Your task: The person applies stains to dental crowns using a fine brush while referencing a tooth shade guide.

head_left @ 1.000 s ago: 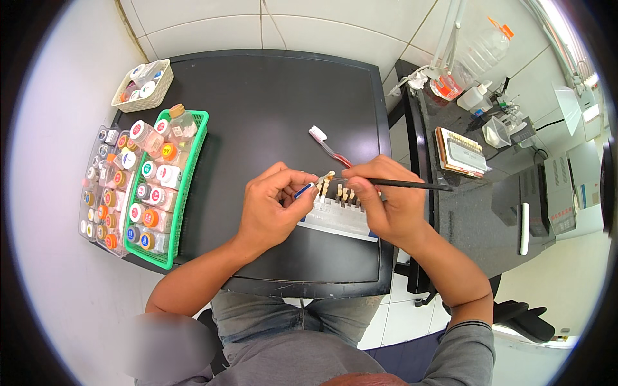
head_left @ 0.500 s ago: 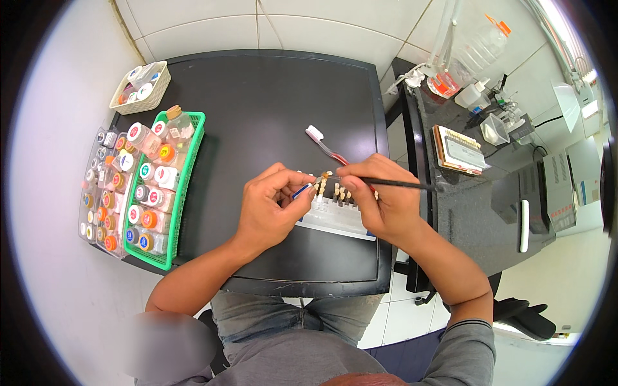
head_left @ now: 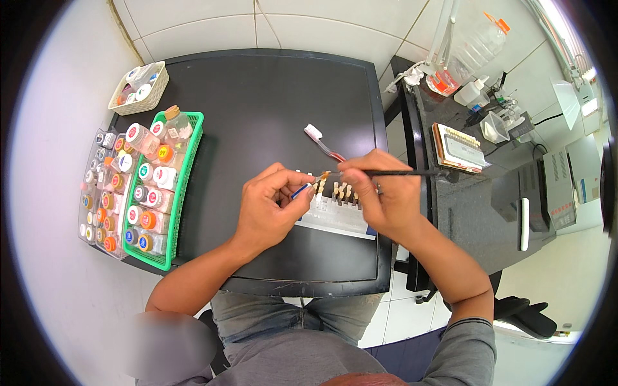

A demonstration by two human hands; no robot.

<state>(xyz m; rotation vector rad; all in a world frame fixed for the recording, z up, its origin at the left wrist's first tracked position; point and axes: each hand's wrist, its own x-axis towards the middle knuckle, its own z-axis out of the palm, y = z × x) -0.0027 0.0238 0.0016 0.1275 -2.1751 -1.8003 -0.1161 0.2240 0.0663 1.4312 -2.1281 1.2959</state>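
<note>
My left hand (head_left: 273,199) is closed round a slim tool with a blue handle (head_left: 300,192); a small amber-coloured piece (head_left: 324,175) sits at its tip. In my right hand (head_left: 383,196), pinched between thumb and fingers, is a thin brush (head_left: 399,172) with a long dark handle pointing right. Its tip meets or nearly meets the amber piece; contact is too small to tell. Below both hands lies a pale tooth shade guide (head_left: 338,217) with several tooth-shaped tabs (head_left: 342,191), partly covered by my right hand. A toothbrush (head_left: 322,143) rests just beyond my hands.
Left on the black table (head_left: 257,96) stand a green basket (head_left: 172,222) of capped jars, a clear organiser (head_left: 87,193) with more jars and a cream basket (head_left: 158,85). A side counter (head_left: 463,212) at right carries a shade-guide case (head_left: 460,151) and a large plastic bottle (head_left: 479,48).
My right hand has shifted slightly, and the brush handle now lies closer to level. My left hand stays nearly still with its tool.
</note>
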